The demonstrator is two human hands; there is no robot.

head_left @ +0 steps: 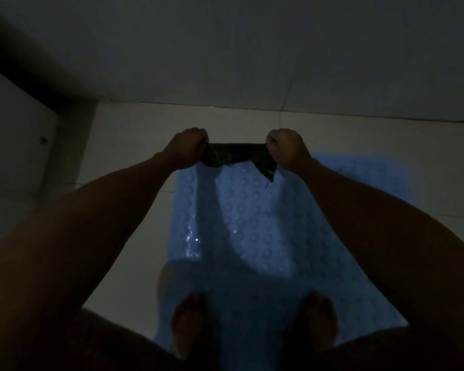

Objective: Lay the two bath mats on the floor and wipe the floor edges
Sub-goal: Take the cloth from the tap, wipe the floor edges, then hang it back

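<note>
We read no writing anywhere. Our left hand (189, 147) and right hand (285, 148) each pinch an end of a dark, limp cloth (239, 159), stretched taut between them. Below our grip lies a pale blue bath mat (252, 223), studded with round bumps, on smooth floor tiles (129, 145).

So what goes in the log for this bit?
left hand: grips dark cloth | right hand: grips cloth | cloth: stretched between hands | blue mats: on floor, underfoot
</note>
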